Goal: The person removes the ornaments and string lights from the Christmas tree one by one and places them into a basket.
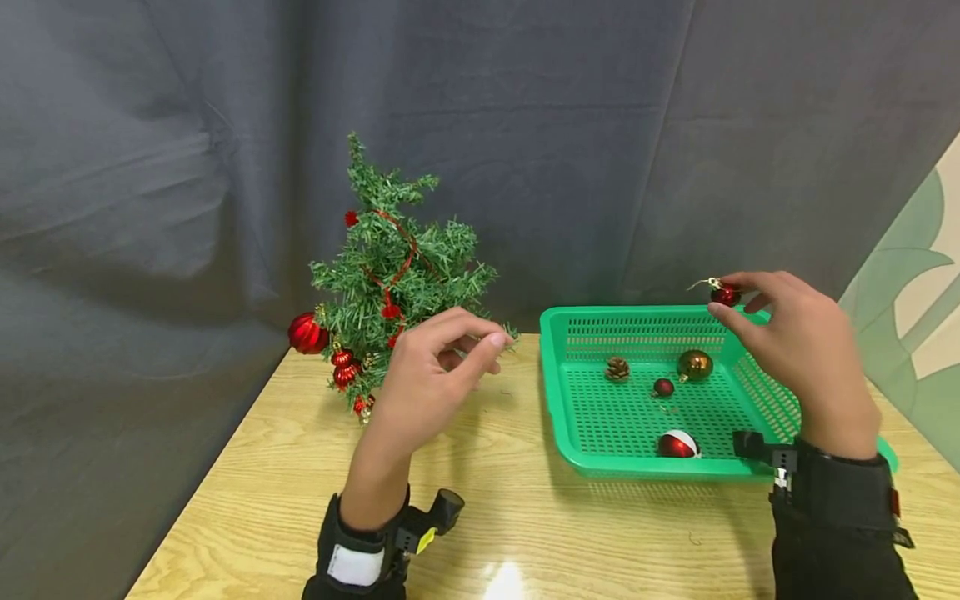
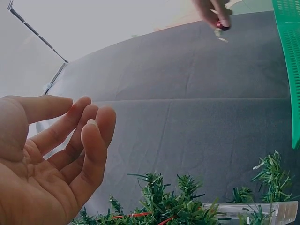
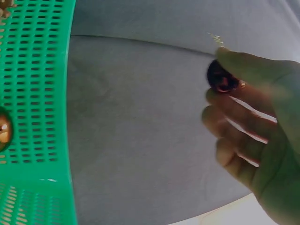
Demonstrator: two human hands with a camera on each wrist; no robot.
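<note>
Above the green perforated plastic basket: right hand pinches a small dark-red bauble, raised over the back rim.
Left hand loose, fingers relaxed, holding nothing, just in front of the small artificial green tree on the wooden desk. Basket holds a pine cone, gold ball, apparently two more baubles.
</note>
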